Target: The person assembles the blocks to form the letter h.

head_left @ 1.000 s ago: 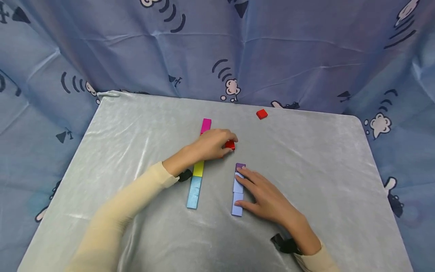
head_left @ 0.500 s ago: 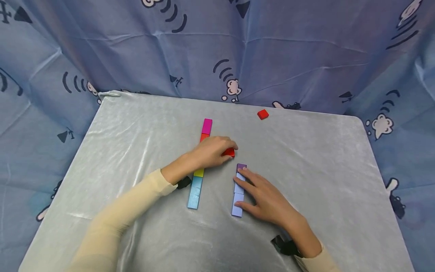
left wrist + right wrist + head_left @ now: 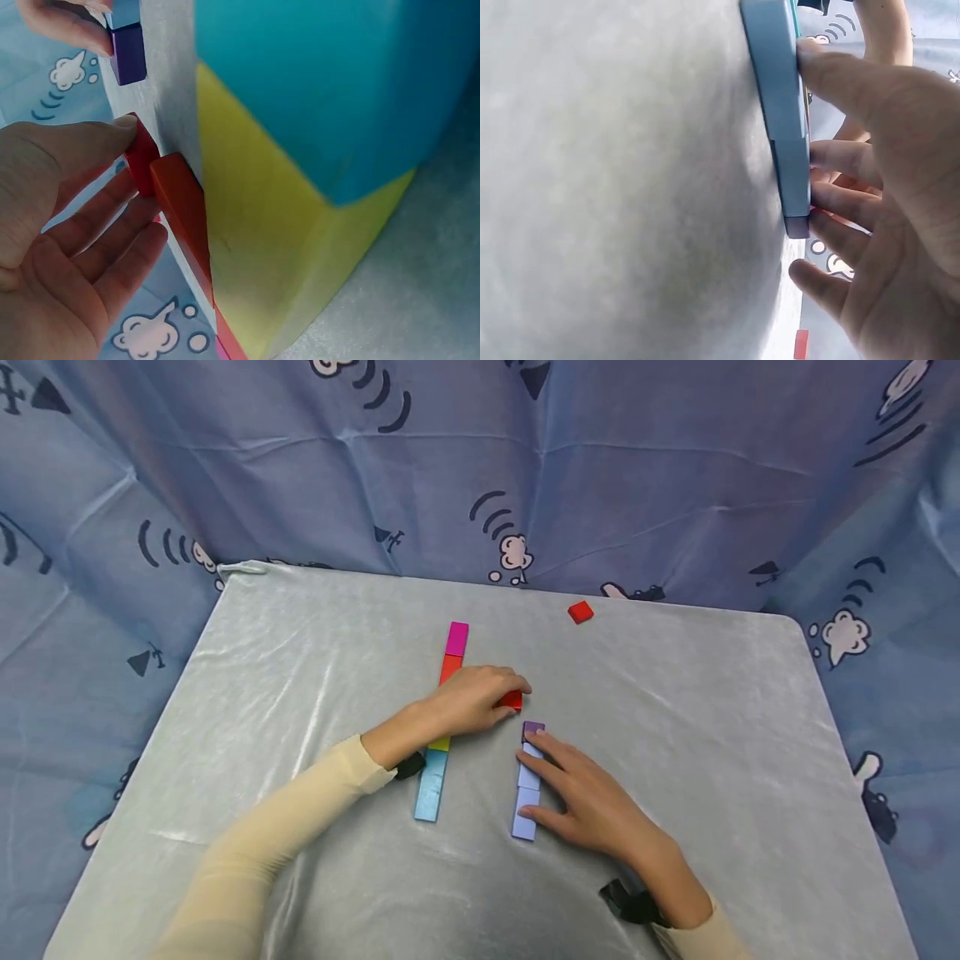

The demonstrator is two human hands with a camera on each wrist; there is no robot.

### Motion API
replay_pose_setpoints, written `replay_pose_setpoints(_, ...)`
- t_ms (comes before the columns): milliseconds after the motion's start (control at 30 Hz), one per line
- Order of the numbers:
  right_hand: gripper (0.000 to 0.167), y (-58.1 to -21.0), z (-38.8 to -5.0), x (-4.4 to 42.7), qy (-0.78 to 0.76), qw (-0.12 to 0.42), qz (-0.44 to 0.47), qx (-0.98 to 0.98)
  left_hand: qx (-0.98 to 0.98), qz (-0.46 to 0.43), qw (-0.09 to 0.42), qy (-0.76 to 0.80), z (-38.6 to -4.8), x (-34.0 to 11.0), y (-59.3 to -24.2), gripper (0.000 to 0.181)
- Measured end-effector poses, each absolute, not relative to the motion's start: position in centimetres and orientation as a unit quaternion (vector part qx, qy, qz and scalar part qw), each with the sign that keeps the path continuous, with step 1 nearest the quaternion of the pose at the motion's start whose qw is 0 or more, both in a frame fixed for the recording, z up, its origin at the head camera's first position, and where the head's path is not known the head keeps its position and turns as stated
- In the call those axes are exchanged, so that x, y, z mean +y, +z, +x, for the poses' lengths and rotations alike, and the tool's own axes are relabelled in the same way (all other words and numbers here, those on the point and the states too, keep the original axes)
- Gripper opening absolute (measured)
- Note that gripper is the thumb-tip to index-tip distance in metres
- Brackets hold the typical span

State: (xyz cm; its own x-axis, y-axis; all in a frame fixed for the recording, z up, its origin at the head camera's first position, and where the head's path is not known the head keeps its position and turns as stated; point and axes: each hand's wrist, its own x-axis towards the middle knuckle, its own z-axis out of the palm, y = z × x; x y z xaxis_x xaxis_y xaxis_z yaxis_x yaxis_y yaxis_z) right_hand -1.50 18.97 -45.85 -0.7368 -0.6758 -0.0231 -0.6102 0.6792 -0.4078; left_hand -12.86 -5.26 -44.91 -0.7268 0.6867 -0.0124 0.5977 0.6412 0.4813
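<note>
My left hand (image 3: 476, 697) pinches a small red block (image 3: 512, 701) between thumb and fingers, just above the far end of the right-hand row. In the left wrist view this red block (image 3: 141, 157) shows at the thumb tip. The right-hand row has a purple block (image 3: 532, 727) at its far end and light blue blocks (image 3: 525, 814) behind it. My right hand (image 3: 592, 797) rests along that row, its loosely spread fingertips and thumb touching the blocks. Under my left wrist runs another row: magenta (image 3: 457, 639), red (image 3: 451, 667), yellow (image 3: 439, 743) and turquoise (image 3: 431, 787) blocks, partly hidden.
A loose red block (image 3: 581, 612) lies near the table's far edge. Silvery cloth covers the table (image 3: 712, 735). A blue patterned curtain (image 3: 637, 485) hangs behind and at both sides.
Holding the red block, my left hand has come nearer to me, toward the purple end of the right-hand row. More of the left row's red block now shows. My right hand stays put.
</note>
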Motion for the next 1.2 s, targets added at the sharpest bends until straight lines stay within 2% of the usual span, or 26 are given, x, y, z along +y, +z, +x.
replay_pose_setpoints(433,0.077,-46.17,-1.94,19.07,-0.211,0.104,-0.340,0.911,0.902,0.352,0.098,0.230,-12.92,-5.42,-45.39,0.035)
replay_pose_setpoints(567,0.077,-46.22,-2.04,19.07,-0.208,0.092,-0.349,0.909,0.903,0.351,0.098,0.228,-12.91,-5.41,-45.47,0.035)
replay_pose_setpoints(867,0.076,-46.00,-2.06,19.01,-0.205,0.107,-0.344,0.910,0.905,0.354,0.090,0.219,-12.81,-5.54,-45.61,0.033)
replay_pose_setpoints(1200,0.078,-46.10,-1.95,18.98,-0.201,0.096,-0.350,0.910,0.906,0.353,0.092,0.214,-12.87,-5.77,-45.56,0.033)
